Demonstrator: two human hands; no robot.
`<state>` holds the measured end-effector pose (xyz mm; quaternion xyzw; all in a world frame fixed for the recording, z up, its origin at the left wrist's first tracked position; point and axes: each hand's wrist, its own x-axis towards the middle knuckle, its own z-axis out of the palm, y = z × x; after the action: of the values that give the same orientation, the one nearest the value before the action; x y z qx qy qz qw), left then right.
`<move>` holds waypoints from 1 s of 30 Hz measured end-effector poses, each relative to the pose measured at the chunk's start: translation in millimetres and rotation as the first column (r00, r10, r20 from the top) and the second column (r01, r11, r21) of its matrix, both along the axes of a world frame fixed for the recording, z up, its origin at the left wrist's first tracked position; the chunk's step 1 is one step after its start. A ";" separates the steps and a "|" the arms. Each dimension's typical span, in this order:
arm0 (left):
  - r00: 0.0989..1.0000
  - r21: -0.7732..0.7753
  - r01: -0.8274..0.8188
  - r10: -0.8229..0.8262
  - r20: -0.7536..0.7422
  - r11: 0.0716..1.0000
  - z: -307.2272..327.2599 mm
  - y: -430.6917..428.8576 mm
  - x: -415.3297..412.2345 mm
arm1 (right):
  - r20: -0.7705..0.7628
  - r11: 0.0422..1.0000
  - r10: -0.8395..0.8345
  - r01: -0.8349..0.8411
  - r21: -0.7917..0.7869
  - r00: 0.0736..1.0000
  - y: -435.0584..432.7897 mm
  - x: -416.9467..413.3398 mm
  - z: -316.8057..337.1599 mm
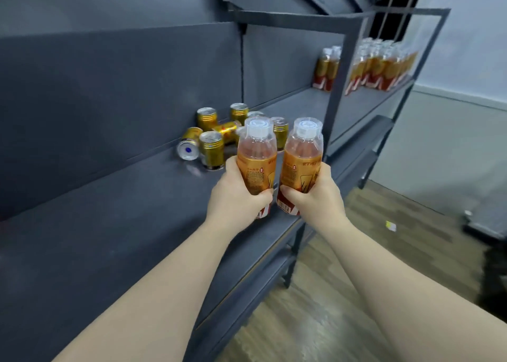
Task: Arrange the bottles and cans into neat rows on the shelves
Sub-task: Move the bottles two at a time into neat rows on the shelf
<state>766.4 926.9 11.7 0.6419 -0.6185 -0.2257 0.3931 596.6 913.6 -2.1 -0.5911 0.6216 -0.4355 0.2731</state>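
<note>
Left grip [238, 194], right grip [315, 197] round bottles [256, 155]

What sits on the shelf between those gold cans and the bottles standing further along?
Nothing: in the head view, the shelf is bare between the gold cans and the far bottles.

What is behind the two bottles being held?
Gold cans on the shelf, some upright, at least two lying down. The bottles in the left hand and right hand hide part of the cluster.
</note>
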 end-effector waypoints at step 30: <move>0.893 0.035 0.450 -0.450 -0.026 0.892 -16.5 -198.6 -349.8 | -0.005 0.880 -0.472 0.471 0.066 0.882 -112.5 -335.6 -15.4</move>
<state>416.7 728.3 -4.8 0.4871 -0.7420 -0.3284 0.3228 261.0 801.1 -17.5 -0.4106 0.7590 -0.4714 0.1818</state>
